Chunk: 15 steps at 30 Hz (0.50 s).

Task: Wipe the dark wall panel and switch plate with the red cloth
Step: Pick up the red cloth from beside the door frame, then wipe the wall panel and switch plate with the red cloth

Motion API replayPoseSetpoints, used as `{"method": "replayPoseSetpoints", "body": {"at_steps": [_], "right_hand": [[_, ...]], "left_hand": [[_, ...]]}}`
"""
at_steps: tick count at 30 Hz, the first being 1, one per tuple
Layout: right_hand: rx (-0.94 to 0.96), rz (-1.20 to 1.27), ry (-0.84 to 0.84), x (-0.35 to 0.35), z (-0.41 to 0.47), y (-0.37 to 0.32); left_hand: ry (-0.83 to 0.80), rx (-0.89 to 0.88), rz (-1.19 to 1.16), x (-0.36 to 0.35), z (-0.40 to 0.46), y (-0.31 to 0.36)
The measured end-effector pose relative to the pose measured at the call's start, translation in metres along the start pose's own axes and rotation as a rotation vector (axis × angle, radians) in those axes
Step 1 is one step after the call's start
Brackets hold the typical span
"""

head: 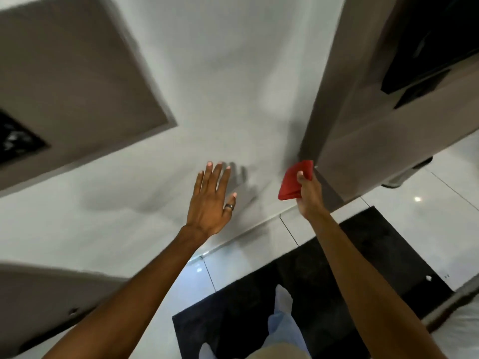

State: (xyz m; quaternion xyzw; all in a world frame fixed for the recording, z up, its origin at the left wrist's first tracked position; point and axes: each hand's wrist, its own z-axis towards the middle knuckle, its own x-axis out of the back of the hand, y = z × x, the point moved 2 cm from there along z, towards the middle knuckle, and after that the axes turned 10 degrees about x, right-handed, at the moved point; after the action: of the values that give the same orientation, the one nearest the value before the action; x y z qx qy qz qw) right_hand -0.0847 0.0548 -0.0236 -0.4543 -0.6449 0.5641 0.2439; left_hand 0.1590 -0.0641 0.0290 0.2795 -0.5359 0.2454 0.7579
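Observation:
My right hand [308, 195] grips a folded red cloth [294, 181], held up close to the lower corner of a grey-brown wall panel [363, 125] on the right. That panel carries a black plate [417, 79] near the upper right. My left hand [211, 200] is raised with fingers spread, a ring on one finger, near or flat against the white wall [207, 86]. A second grey-brown panel [72, 81] sits at the upper left, with a dark plate [15, 138] at the frame's left edge. The view is blurred.
A black mat [324, 281] lies on glossy white floor tiles [427, 193] below me. My legs in pale trousers [282, 325] stand on the mat. A grey surface [39, 294] juts in at the lower left.

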Motion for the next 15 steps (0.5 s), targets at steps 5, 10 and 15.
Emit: {"method": "replayPoseSetpoints", "body": {"at_steps": [5, 10, 15], "right_hand": [[0.215, 0.272, -0.148, -0.152, -0.108, -0.048], [0.742, 0.133, -0.201, -0.268, -0.216, -0.099], [1.288, 0.019, -0.212, -0.348, -0.291, -0.113]], "left_hand": [[0.297, -0.049, 0.032, 0.101, -0.015, -0.066], [0.626, -0.008, 0.104, 0.197, -0.04, -0.131], [0.874, 0.095, 0.167, 0.262, -0.075, -0.202]]}}
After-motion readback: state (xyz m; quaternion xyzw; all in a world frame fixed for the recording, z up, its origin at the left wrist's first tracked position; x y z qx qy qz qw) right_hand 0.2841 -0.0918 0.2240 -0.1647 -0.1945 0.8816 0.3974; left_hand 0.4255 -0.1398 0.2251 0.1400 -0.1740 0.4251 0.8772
